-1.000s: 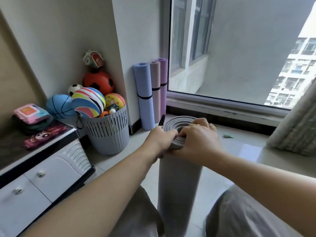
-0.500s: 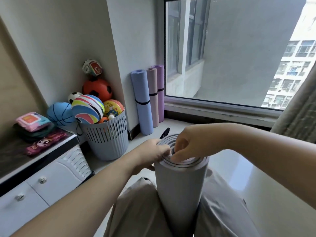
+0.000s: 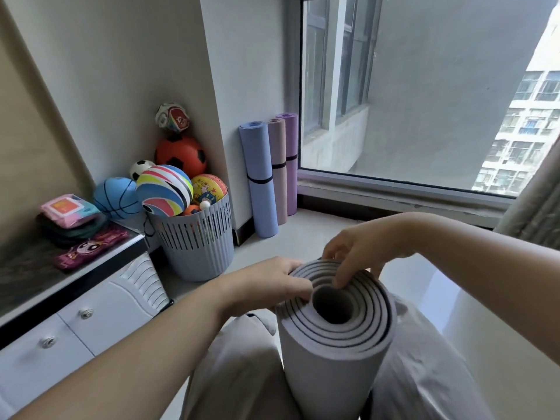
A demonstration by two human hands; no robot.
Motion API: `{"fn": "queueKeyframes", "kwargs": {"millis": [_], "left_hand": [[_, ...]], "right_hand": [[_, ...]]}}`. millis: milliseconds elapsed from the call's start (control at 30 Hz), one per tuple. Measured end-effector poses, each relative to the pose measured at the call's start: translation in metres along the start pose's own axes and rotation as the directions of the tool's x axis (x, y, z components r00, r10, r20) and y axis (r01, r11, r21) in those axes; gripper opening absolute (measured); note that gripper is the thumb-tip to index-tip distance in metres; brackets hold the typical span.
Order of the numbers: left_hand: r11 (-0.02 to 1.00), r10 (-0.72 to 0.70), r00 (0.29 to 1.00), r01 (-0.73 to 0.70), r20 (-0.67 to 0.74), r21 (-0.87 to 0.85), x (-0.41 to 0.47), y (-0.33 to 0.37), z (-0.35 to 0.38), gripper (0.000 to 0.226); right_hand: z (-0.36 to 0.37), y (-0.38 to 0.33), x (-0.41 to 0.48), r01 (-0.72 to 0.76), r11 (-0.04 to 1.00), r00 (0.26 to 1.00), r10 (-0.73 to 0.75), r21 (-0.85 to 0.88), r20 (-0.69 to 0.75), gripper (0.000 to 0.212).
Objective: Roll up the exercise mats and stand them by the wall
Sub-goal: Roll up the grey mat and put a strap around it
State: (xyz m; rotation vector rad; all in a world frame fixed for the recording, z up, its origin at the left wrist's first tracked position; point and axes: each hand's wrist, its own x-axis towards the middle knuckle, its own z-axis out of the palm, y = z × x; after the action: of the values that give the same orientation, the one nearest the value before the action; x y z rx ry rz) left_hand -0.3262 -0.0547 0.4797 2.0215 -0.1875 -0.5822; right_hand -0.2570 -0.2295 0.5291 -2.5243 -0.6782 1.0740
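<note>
1. The grey mat is rolled up and standing on end, wedged between the person's knees, with the top tipped so you can see the whole coil. A second ago it stood further out on the floor with both hands clamped over the top. Now it's been pulled in close.
2. The left hand grips the roll's left rim, curled round the outer turns.
3. The right hand has come off the top. Its fingers are bent down into the inner turns by the core, pinching a few layers as far as I can tell.
4. Looks to me like they're snugging up the coil, so the rolling's nearly done but it hasn't been stood by the wall yet.
5. Three strapped mats already stand at the wall by the window, past the basket of balls. This one's well apart from them.
</note>
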Motion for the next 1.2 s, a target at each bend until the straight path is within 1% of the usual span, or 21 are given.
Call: {"fn": "queueKeyframes", "kwargs": {"millis": [67, 133, 200, 233, 267, 333, 400, 467, 533, 567, 600, 667, 700, 733, 800, 867, 933, 1033, 1100, 1133, 1200], "left_hand": [[1.0, -0.007, 1.0, 0.007, 0.011, 0.021, 0.0, 0.0, 0.0, 0.024], [0.999, -0.026, 1.0, 0.025, 0.014, 0.043, 0.0, 0.003, 0.001, 0.027], [0.998, -0.049, 0.999, 0.048, 0.021, 0.051, 0.0, 0.006, -0.001, 0.028], [0.997, -0.056, 0.998, 0.055, 0.02, 0.061, -0.001, 0.008, -0.003, 0.026], [0.996, -0.05, 0.999, 0.049, 0.004, 0.076, -0.001, 0.008, -0.006, 0.026], [0.997, 0.018, 0.997, -0.012, -0.071, 0.081, -0.002, 0.008, -0.015, 0.031], [0.993, 0.114, 0.978, -0.107, -0.176, 0.05, -0.004, 0.012, -0.023, 0.024], [0.976, 0.209, 0.935, -0.217, -0.286, 0.004, -0.006, 0.015, -0.031, 0.018], [0.947, 0.292, 0.882, -0.321, -0.369, -0.018, -0.006, 0.017, -0.038, 0.019], [0.931, 0.326, 0.856, -0.365, -0.401, -0.023, -0.006, 0.018, -0.041, 0.022], [0.917, 0.345, 0.835, -0.397, -0.429, -0.036, -0.005, 0.02, -0.043, 0.024], [0.89, 0.347, 0.814, -0.442, -0.466, -0.109, -0.006, 0.024, -0.045, 0.022], [0.878, 0.344, 0.815, -0.455, -0.466, -0.148, -0.005, 0.026, -0.046, 0.02], [0.872, 0.342, 0.821, -0.459, -0.457, -0.173, -0.005, 0.029, -0.046, 0.024], [0.878, 0.332, 0.838, -0.442, -0.433, -0.183, -0.005, 0.032, -0.045, 0.029], [0.886, 0.318, 0.861, -0.419, -0.398, -0.199, -0.005, 0.035, -0.041, 0.024], [0.86, 0.312, 0.881, -0.421, -0.355, -0.287, -0.005, 0.037, -0.036, 0.03], [0.783, 0.325, 0.881, -0.455, -0.343, -0.425, -0.005, 0.042, -0.027, 0.035], [0.735, 0.311, 0.866, -0.48, -0.391, -0.48, -0.002, 0.044, -0.023, 0.03], [0.723, 0.298, 0.857, -0.491, -0.421, -0.487, -0.001, 0.044, -0.022, 0.026], [0.754, 0.27, 0.838, -0.49, -0.474, -0.437, 0.002, 0.043, -0.021, 0.022]], "right_hand": [[-0.001, 0.0, 0.001, 0.014, 0.999, 1.0, -0.014, -0.033, 0.003, 0.027], [-0.005, 0.003, 0.003, 0.034, 0.999, 0.999, -0.036, -0.033, -0.039, 0.03], [-0.007, 0.006, 0.003, 0.077, 0.997, 0.984, -0.077, -0.005, -0.159, 0.033], [-0.008, 0.008, 0.003, 0.099, 0.995, 0.967, -0.102, -0.026, -0.232, 0.029], [-0.009, 0.008, 0.004, 0.114, 0.99, 0.946, -0.135, -0.088, -0.294, 0.024], [-0.008, 0.007, 0.008, 0.144, 0.969, 0.918, -0.206, -0.201, -0.338, 0.025], [-0.005, 0.003, 0.013, 0.212, 0.957, 0.897, -0.271, -0.199, -0.35, 0.02], [-0.004, 0.0, 0.014, 0.273, 0.945, 0.856, -0.324, -0.179, -0.404, 0.016], [-0.006, -0.004, 0.011, 0.349, 0.934, 0.823, -0.342, -0.071, -0.453, 0.015], [-0.008, -0.007, 0.007, 0.408, 0.913, 0.814, -0.351, 0.024, -0.463, 0.012], [-0.009, -0.009, 0.003, 0.472, 0.87, 0.807, -0.363, 0.139, -0.467, 0.012], [-0.011, -0.012, -0.001, 0.564, 0.747, 0.789, -0.362, 0.351, -0.497, 0.016], [-0.011, -0.012, -0.002, 0.589, 0.693, 0.775, -0.338, 0.416, -0.534, 0.02], [-0.012, -0.012, -0.002, 0.607, 0.655, 0.759, -0.306, 0.451, -0.575, 0.024], [-0.013, -0.01, -0.003, 0.632, 0.581, 0.743, -0.264, 0.513, -0.615, 0.029], [-0.013, -0.009, -0.007, 0.636, 0.481, 0.762, -0.263, 0.604, -0.592, 0.022], [-0.013, -0.009, -0.011, 0.622, 0.43, 0.781, -0.275, 0.655, -0.561, 0.021], [-0.009, -0.007, -0.013, 0.621, 0.448, 0.781, -0.283, 0.643, -0.556, 0.027], [-0.005, -0.004, -0.014, 0.664, 0.462, 0.74, -0.295, 0.588, -0.604, 0.024], [-0.004, -0.002, -0.014, 0.698, 0.497, 0.695, -0.295, 0.515, -0.656, 0.021], [-0.002, 0.001, -0.015, 0.717, 0.645, 0.55, -0.289, 0.266, -0.783, 0.019]]}}
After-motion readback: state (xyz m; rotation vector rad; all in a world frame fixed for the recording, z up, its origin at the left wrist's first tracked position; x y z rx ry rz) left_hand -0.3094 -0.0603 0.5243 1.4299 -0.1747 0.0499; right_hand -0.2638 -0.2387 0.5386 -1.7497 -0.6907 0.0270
